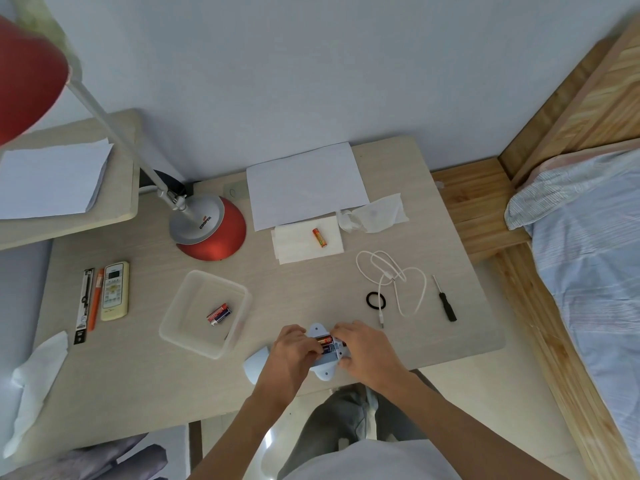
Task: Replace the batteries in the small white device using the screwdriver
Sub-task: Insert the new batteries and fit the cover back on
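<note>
The small white device (pixel 322 367) lies near the table's front edge with its battery bay uncovered. Red and black batteries (pixel 325 342) sit inside the bay. My left hand (pixel 294 349) grips the device's left side, fingertips on the batteries. My right hand (pixel 362 351) holds its right side, fingers at the bay's end. A rounded white cover (pixel 255 363) rests just left of my left hand. The black-handled screwdriver (pixel 445 299) lies untouched to the right. One orange battery (pixel 320 238) rests on a napkin (pixel 294 249). More batteries (pixel 219 314) sit in a clear plastic box (pixel 183 327).
A red desk lamp (pixel 211 230) stands at the back left. A white cable (pixel 391 275) and black hair tie (pixel 375 300) lie right of centre. White paper (pixel 304 183), a crumpled wrapper (pixel 374 213), a remote (pixel 115 291), pens (pixel 86 303) and a tissue (pixel 34 375) are around. A bed (pixel 588 254) borders the right.
</note>
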